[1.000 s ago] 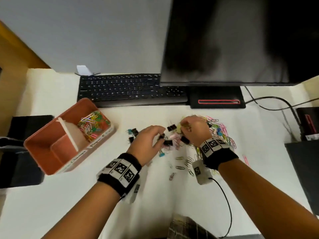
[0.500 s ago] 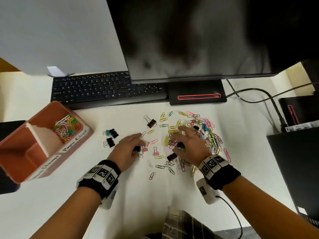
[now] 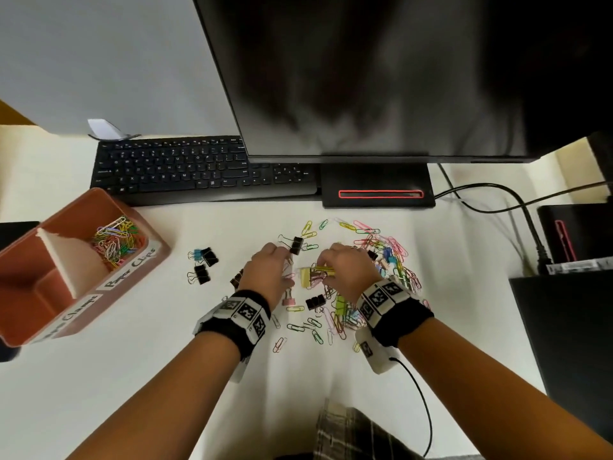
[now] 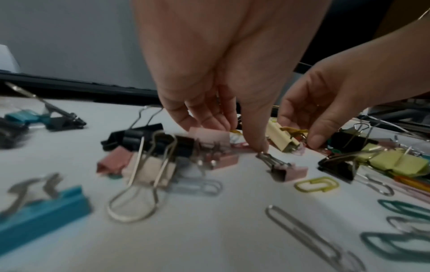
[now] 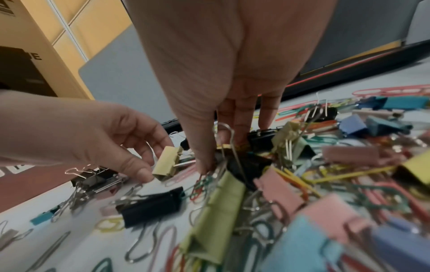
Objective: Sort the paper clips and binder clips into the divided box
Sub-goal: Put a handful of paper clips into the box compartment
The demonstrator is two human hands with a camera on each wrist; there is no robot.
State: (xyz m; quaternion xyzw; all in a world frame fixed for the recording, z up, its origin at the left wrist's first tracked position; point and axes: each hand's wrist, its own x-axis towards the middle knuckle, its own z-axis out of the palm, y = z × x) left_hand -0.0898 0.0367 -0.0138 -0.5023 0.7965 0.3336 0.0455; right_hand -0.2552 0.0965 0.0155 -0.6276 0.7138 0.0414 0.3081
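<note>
While both hands dig in the clip pile (image 3: 381,277), left hand (image 3: 270,272) fingers loose over a pink binder clip (image 4: 287,172), right hand (image 3: 345,270) grip pinching paper clips (image 5: 202,185).

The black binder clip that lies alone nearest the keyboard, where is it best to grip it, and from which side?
Pinch the black binder clip across its black body from above. Its wire handles lie flat, pointing left towards the left hand, so they probably offer less hold.
</note>
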